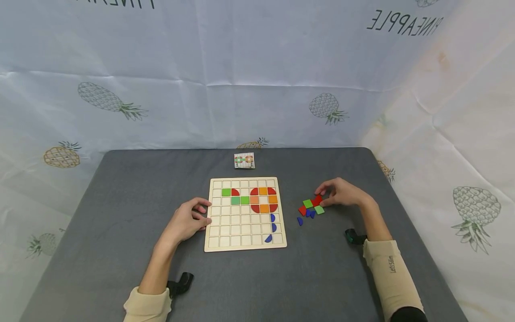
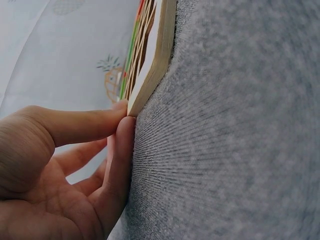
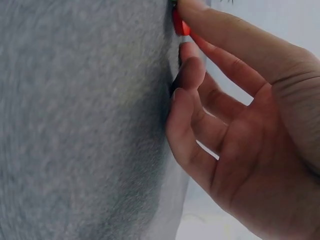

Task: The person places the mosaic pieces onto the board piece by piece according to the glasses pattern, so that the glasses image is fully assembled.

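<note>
A square wooden grid board (image 1: 231, 228) lies mid-table, with green, red, orange and blue flat pieces in some cells. My left hand (image 1: 188, 220) pinches its left edge between thumb and fingers; the left wrist view shows the thumb on the board's corner (image 2: 150, 82). To the right of the board, my right hand (image 1: 342, 192) is at a small cluster of loose pieces. Its thumb and index finger pinch a red piece (image 3: 181, 24), whose shape is partly hidden. Around it lie a green square (image 1: 307, 203), another green square (image 1: 319, 209) and blue half-circles (image 1: 300, 221).
Beyond the board stands a small pattern card (image 1: 244, 160) with coloured shapes. The grey tabletop (image 1: 120, 201) reaches to a pineapple-print curtain (image 1: 257, 58) behind. Black wrist devices (image 1: 183, 282) are strapped to both forearms.
</note>
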`<state>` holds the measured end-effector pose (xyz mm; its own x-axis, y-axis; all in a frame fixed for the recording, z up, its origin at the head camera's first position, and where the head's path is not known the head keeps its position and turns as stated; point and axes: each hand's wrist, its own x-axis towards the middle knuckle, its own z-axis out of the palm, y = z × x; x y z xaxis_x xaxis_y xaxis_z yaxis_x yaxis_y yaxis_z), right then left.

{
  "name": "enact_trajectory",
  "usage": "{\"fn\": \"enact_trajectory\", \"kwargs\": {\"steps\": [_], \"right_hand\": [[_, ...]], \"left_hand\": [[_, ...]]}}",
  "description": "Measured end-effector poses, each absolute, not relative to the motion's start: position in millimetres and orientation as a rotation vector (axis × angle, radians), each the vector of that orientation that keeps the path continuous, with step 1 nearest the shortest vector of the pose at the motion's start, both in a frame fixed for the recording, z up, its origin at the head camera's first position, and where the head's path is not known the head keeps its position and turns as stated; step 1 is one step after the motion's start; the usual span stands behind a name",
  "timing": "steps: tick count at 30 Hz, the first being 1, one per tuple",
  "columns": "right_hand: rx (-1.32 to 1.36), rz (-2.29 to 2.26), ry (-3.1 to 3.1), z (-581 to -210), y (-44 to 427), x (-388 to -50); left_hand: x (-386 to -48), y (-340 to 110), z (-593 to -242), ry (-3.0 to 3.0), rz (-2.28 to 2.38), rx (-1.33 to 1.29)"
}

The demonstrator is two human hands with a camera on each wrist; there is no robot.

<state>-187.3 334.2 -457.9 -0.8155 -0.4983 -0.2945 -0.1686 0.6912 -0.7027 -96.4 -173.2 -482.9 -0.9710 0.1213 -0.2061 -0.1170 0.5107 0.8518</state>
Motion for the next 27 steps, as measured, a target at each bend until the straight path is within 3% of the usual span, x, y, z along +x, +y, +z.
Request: {"fn": "enact_trajectory", "kwargs": {"steps": [27], "right_hand": [[-0.567, -1.009, 2.434, -469.1, 341.6, -193.9]], "left_hand": [[-96.3, -172.2, -481.9, 2.524, 1.438, -0.009]]}}
